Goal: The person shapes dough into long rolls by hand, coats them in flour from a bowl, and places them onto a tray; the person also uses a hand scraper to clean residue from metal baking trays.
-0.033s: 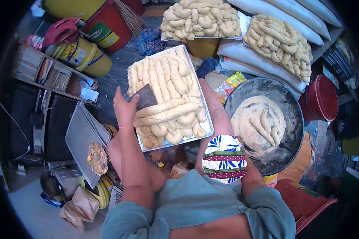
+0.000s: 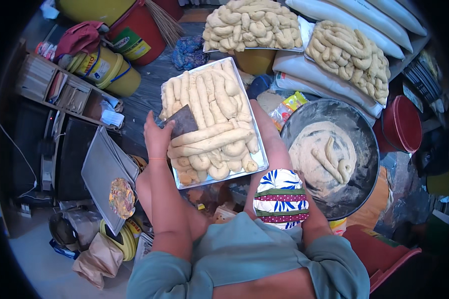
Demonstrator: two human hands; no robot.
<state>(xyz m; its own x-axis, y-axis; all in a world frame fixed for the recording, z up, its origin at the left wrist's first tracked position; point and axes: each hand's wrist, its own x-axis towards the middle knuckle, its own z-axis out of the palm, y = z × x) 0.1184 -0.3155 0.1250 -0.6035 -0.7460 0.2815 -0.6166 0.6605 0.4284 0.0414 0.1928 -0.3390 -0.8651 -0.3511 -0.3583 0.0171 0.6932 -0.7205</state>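
Observation:
A metal tray [image 2: 258, 158] of pale dough ropes and rolls [image 2: 204, 97] rests across my legs. My left hand [image 2: 157, 133], at the tray's left side, grips a dark, flat dough scraper [image 2: 183, 123], thumb along its edge. The scraper lies against the long dough ropes, just above two ropes placed crosswise. My right forearm [image 2: 315, 214] runs up beside a round patterned cloth [image 2: 281, 197] on my right thigh; the hand and its fingers are hidden there. To the right, a wide black basin [image 2: 366, 164] holds flour and a few twisted dough pieces [image 2: 333, 162].
Two more trays of piled dough [image 2: 254, 25] stand ahead, one resting near white sacks [image 2: 309, 82]. Red bucket [image 2: 401, 123] sits beyond the basin. Yellow bucket [image 2: 122, 78], wooden shelf [image 2: 80, 92] and leaning empty trays [image 2: 102, 169] are at left. A brown paper bag [image 2: 99, 259] lies lower left.

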